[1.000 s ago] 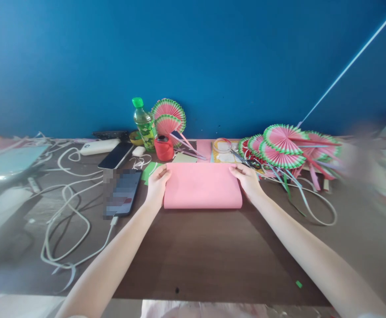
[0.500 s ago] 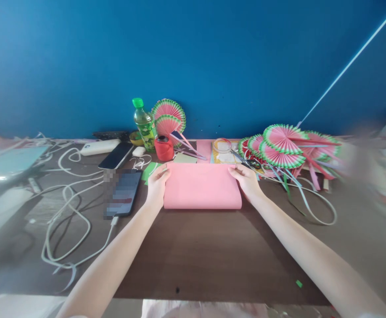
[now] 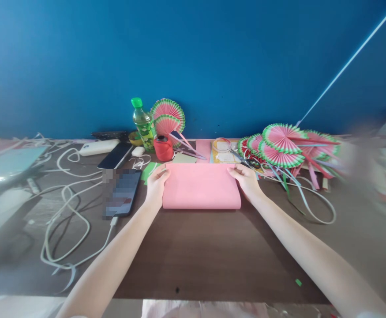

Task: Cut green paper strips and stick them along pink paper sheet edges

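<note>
Stretching across the whole lower view, a dark wooden desk [image 3: 206, 256] is shown against a blue wall [image 3: 212, 57]; its near half is bare wood between the forearms, down to the front edge. A pink sheet of paper [image 3: 201, 186], folded over so that its near edge is a rounded bend, is laid in the middle of the desk. Its far left corner is pinched by the left hand [image 3: 156, 183] and its far right corner by the right hand [image 3: 246, 179], fingers closed on the paper's edges. To the right, a heap of pink and green paper fans [image 3: 285, 148] is spread, with loose strips trailing toward the desk's right side, just beyond the right hand. White cables [image 3: 67, 207] are looped over the left part, well apart from the sheet. A phone [image 3: 122, 193] is placed just left of the left hand, nearly touching it. Behind the sheet, close to its far edge, a green bottle [image 3: 143, 124], a red spool [image 3: 163, 148], a roll of tape [image 3: 222, 144] and scissors [image 3: 248, 161] are lined up by the wall.
</note>
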The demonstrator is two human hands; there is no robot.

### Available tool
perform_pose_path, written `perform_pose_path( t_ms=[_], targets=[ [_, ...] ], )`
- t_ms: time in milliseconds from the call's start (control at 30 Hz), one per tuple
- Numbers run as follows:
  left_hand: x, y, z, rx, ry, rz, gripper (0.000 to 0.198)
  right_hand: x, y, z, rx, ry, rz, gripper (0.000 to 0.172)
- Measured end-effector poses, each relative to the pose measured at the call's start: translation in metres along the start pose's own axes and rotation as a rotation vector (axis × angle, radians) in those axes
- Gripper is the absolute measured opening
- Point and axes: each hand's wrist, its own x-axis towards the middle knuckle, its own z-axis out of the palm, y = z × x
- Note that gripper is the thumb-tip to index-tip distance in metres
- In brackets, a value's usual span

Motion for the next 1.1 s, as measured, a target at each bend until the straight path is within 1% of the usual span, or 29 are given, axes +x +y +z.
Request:
perform_pose_path(
  t_ms=[133,233,367,500,900,1100],
  targets=[
    [0.0005,-0.0006,-0.0003,-0.002,-0.002,-0.003,0.035,0.0014,0.0027,-0.0008,0.003,-0.031,0.003,0.03],
    [0.0006,-0.0007,-0.0006,0.003,0.003,-0.006,0.036,0.0013,0.0024,-0.0007,-0.011,-0.025,-0.003,0.032],
    [0.0011,-0.0012,-0.0009,0.015,0.009,-0.011,0.037,-0.0003,-0.0005,0.0,-0.029,0.008,-0.003,0.028],
    [0.0025,-0.0027,-0.0016,0.017,0.018,-0.013,0.037,-0.0005,-0.001,-0.0003,-0.013,0.012,-0.006,0.024],
    [0.0042,-0.004,-0.0018,-0.005,0.033,-0.005,0.032,-0.0001,-0.0032,0.0011,-0.059,0.022,-0.001,0.028],
    [0.0035,-0.0035,-0.0009,-0.002,0.015,0.001,0.032,-0.0011,-0.0028,0.002,-0.054,0.023,-0.001,0.029]
  ],
)
